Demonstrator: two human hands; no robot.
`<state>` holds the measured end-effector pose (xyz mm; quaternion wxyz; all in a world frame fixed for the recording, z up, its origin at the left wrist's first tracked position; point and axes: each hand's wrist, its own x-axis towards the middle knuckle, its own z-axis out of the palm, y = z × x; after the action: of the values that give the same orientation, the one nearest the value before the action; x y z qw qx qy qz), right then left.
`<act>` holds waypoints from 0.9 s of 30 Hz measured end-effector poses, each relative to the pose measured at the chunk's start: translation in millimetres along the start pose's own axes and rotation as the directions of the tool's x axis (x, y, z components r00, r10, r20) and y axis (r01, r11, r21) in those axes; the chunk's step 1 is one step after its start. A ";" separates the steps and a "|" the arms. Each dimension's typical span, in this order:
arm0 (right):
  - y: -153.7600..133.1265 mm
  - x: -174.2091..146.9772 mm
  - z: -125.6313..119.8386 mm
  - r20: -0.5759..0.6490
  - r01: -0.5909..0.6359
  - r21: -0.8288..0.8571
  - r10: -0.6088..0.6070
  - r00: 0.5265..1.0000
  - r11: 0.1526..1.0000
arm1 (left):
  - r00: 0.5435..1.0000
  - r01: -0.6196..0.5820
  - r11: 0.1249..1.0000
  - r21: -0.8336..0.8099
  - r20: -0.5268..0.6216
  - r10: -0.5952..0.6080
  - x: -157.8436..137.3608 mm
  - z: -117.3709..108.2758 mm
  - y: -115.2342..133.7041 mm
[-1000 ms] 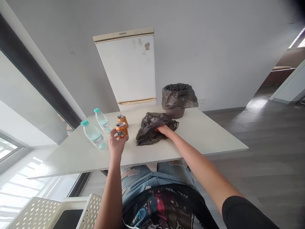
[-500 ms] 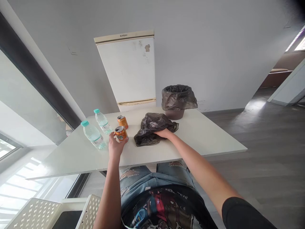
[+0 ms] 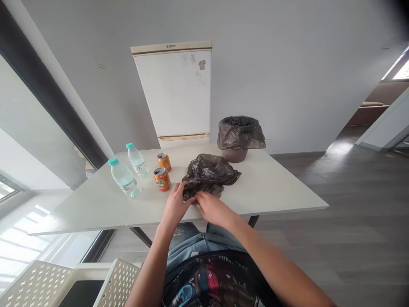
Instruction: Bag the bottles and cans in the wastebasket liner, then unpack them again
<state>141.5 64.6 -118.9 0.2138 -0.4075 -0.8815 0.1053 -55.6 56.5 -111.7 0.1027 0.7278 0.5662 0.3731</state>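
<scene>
A crumpled black plastic bag (image 3: 211, 168) lies on the table in front of me. My left hand (image 3: 175, 205) is closed at its near left edge, fingers and thumb pinching the plastic. Close beside it, my right hand (image 3: 213, 209) is also closed on the near edge of the bag, its fingertips partly hidden. Left of the bag stands an orange drink can (image 3: 162, 181), upright and apart from my left hand. Just behind is a second orange can (image 3: 164, 162), also upright.
Two clear bottles with teal caps, a nearer bottle (image 3: 125, 179) and a farther bottle (image 3: 138, 162), stand left on the white table (image 3: 277, 192). A bin (image 3: 234, 155) lined with a black bag stands at the back. Behind is a white fridge (image 3: 175, 94).
My left hand has let go of the nearer can and moved right to the bag. My right hand has come toward me to the bag's near edge, beside the left.
</scene>
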 end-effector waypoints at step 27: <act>69.7 -171.3 -107.0 -0.740 -0.447 0.157 0.405 0.538 0.881 | 0.953 0.239 0.969 -0.068 -0.176 -0.247 -27.9 -41.7 4.6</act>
<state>336.7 -19.9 -99.0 0.5171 -0.6206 -0.5875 -0.0475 -81.8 18.4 -91.8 0.1119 0.6127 0.6498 0.4356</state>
